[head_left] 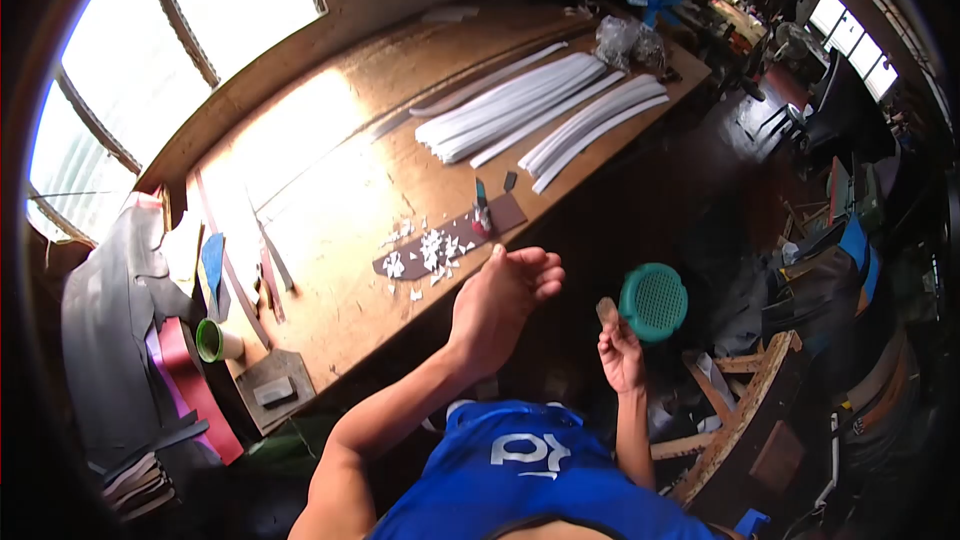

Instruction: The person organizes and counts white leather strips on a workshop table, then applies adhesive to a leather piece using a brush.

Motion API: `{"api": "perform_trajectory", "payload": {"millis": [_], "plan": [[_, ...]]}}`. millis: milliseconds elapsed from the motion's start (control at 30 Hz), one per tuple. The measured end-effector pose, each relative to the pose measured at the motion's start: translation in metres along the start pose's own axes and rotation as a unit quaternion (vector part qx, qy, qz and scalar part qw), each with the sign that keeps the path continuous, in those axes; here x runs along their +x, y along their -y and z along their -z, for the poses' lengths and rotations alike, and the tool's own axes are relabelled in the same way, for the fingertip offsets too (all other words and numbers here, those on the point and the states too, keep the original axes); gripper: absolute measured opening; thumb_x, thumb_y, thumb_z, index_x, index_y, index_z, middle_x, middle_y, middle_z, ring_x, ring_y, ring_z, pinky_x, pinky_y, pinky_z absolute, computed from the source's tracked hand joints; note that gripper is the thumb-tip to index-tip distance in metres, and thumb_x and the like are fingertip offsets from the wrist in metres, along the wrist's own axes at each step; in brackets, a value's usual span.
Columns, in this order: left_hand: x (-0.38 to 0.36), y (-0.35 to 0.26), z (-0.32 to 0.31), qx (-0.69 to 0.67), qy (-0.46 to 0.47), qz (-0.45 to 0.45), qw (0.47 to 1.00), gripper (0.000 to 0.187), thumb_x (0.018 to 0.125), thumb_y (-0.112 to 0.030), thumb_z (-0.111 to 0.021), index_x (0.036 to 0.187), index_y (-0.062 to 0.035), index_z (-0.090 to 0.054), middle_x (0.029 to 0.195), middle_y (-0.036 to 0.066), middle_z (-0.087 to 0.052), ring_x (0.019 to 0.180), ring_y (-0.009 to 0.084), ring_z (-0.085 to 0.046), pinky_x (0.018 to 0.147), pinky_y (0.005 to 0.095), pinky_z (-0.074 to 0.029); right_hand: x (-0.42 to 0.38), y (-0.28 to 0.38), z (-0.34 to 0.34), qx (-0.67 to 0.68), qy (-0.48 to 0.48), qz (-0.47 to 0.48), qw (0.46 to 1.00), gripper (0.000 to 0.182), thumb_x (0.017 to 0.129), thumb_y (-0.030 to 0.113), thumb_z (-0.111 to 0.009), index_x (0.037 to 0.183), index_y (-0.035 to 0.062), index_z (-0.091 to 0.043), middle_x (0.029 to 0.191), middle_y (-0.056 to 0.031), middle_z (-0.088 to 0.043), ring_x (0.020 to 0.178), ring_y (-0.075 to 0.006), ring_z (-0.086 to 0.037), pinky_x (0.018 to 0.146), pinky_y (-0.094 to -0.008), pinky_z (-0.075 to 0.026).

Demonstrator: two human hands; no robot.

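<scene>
My left hand is raised just off the table's front edge, thumb apart and fingers loosely curled, with nothing visible in it. Lower right, my right hand pinches a small flat brownish piece, whose exact kind I cannot make out. Beyond my left hand, a dark brown strip lies along the table edge. White scraps are scattered on and around it. A cutter-like tool with a dark blade and a red part rests on the strip.
Bundles of white strips lie across the wooden table. A green-rimmed cup and a sharpening-stone-like block are at its left end. A round green stool stands beside my right hand, near a wooden frame.
</scene>
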State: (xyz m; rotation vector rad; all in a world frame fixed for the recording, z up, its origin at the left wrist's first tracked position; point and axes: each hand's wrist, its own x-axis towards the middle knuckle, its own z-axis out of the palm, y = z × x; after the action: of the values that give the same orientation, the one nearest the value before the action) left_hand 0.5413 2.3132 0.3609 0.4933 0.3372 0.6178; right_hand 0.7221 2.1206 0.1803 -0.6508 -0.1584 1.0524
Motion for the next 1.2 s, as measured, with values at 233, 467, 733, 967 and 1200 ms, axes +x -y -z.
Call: {"api": "perform_trajectory", "payload": {"millis": [233,467,733,967,1200], "plan": [[-0.093,-0.078,-0.148,0.060,0.356,0.043,0.931,0.052,0.105,-0.035,-0.028,0.118,0.0071,-0.057,0.121,0.027,-0.059,0.114,0.0382,-0.058,0.101,0.0504,-0.043,0.009,-0.021,0.011,-0.006,-0.031,-0.059,0.998,0.010,0.091,0.000,-0.060,0.097,0.0066,-0.064,0.103,-0.0138,-0.067,0.089,-0.0199,-0.065,0.078,-0.0286,-0.056],[-0.086,-0.097,-0.172,0.054,0.312,-0.051,0.947,0.050,0.105,-0.038,-0.028,0.113,0.0034,-0.056,0.112,0.024,-0.061,0.106,0.0361,-0.060,0.092,0.0506,-0.049,0.015,-0.009,0.026,-0.075,-0.069,-0.049,0.994,0.007,0.088,0.006,-0.066,0.092,0.0083,-0.062,0.098,-0.0137,-0.068,0.088,-0.0220,-0.066,0.078,-0.0334,-0.056],[0.041,0.060,0.130,0.528,0.088,0.061,0.843,0.042,0.101,-0.038,-0.043,0.114,-0.0004,-0.056,0.107,0.018,-0.066,0.099,0.0356,-0.064,0.090,0.0476,-0.050,-0.046,0.043,0.083,-0.194,-0.298,0.126,0.926,0.016,0.092,0.014,-0.065,0.105,0.0045,-0.064,0.098,-0.0059,-0.068,0.092,-0.0141,-0.066,0.084,-0.0290,-0.053],[0.020,0.187,0.332,0.781,0.316,0.213,0.494,0.044,0.098,-0.038,-0.052,0.122,-0.0015,-0.058,0.119,0.018,-0.064,0.113,0.0348,-0.060,0.098,0.0412,-0.046,-0.181,0.099,0.197,-0.217,-0.590,0.386,0.675,0.014,0.087,0.011,-0.072,0.097,0.0034,-0.066,0.084,0.0008,-0.066,0.077,-0.0055,-0.059,0.072,-0.0204,-0.046],[0.053,0.262,0.271,0.720,0.318,0.325,0.524,0.045,0.098,-0.038,-0.054,0.125,-0.0033,-0.057,0.124,0.018,-0.061,0.116,0.0342,-0.058,0.101,0.0403,-0.044,-0.327,0.148,0.289,-0.320,-0.838,0.275,0.346,0.011,0.083,0.016,-0.073,0.091,0.0087,-0.072,0.085,-0.0075,-0.072,0.080,-0.0190,-0.069,0.071,-0.0334,-0.054]]}}
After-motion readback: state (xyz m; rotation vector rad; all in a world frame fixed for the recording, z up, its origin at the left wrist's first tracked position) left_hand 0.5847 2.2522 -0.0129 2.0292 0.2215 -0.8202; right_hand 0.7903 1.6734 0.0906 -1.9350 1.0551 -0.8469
